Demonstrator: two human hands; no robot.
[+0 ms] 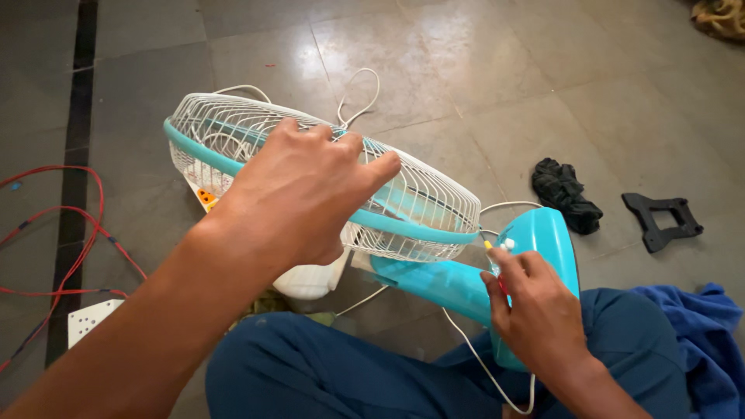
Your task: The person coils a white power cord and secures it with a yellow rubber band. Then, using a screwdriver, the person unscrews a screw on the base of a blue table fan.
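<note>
Currently a turquoise-and-white plastic table fan is laid on its side across the lap of a seated person in blue trousers, its white wire cage with a turquoise rim band tilted toward the grey tiled floor. The left hand is spread over the top of the cage, fingers curled down onto the wires and rim, so the head is steadied rather than lifted. The right hand is closed at the fan's turquoise base, fingertips pinched beside the small white and yellow switch buttons; something thin and red appears to be held there, though what it is cannot be told. A white power cord runs under that hand.

Judging by this, the step in hand is work on the control panel of the base while the cage is braced. A fine, steady touch at the buttons would be called for next, with the cage kept from rolling.

Nearby lie a black crumpled cloth, a black plastic bracket, red wires, a white socket board and a blue cloth.
</note>
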